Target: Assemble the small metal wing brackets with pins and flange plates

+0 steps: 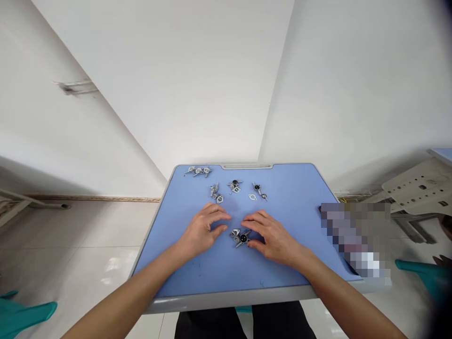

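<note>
Small metal parts (243,238), one with a round black centre and pipe-like arms, lie in a cluster on the blue tabletop between my hands. My right hand (273,235) curves around the right side of this cluster, thumb and fingers apart. Its fingertips are right at the edge of the parts, and I cannot tell whether they touch. To the left, my left hand (203,229) hovers with spread, bent fingers and nothing in it; a small gap separates it from the cluster.
Farther back on the desk (289,197) are more metal pieces (235,186), a flat oval flange plate (252,197), parts with a black disc (257,187) and a silver group (198,171) at the far left corner. A pixelated patch (349,240) covers the right edge. A white wall (176,84) stands behind.
</note>
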`<action>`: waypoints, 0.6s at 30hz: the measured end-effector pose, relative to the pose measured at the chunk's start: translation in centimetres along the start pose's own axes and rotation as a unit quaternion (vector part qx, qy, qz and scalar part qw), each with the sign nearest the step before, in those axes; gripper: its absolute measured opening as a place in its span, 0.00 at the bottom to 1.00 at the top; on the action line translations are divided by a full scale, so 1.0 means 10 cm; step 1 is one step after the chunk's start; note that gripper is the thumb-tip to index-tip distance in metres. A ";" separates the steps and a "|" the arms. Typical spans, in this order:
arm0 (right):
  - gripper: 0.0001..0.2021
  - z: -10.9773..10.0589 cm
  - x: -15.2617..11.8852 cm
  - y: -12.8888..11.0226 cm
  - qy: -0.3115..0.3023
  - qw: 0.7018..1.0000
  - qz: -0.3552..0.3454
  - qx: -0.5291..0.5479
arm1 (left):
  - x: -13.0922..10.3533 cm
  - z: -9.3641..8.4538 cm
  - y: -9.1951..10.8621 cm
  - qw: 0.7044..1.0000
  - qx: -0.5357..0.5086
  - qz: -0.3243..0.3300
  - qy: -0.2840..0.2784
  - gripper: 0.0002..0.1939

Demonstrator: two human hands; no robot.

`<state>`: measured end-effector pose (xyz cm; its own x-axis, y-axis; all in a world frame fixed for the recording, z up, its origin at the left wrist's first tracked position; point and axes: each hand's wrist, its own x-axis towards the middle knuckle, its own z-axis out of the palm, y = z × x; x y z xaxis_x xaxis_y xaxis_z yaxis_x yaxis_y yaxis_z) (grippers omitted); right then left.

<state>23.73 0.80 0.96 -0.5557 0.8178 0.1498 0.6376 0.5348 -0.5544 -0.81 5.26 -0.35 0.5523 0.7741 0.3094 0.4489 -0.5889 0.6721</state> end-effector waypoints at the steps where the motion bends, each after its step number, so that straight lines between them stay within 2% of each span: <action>1: 0.21 -0.01 0.00 0.00 -0.004 1.000 -0.003 -0.020 | -0.02 0.02 0.03 1.000 0.003 0.013 -0.003 0.08; 5: 0.10 -0.02 0.01 0.00 -0.013 0.999 -0.006 -0.052 | -0.10 0.09 0.15 0.998 0.017 0.048 -0.034 0.08; 8: 0.10 0.00 0.00 -0.01 -0.006 0.998 -0.003 -0.055 | -0.14 0.11 0.21 0.998 0.030 0.049 -0.041 0.10; 13: 0.06 0.06 -0.02 -0.01 0.003 0.998 -0.007 -0.068 | -0.16 0.12 0.26 0.997 0.058 0.047 -0.021 0.08; 18: 0.02 0.06 -0.03 -0.01 -0.004 0.996 0.035 -0.080 | -0.16 0.11 0.25 0.996 0.082 0.037 0.008 0.07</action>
<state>23.51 0.36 0.54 -0.5110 0.8529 0.1075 0.7514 0.5039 -0.4260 0.20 2.29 0.15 0.5776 0.7303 0.3646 0.5169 -0.6730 0.5291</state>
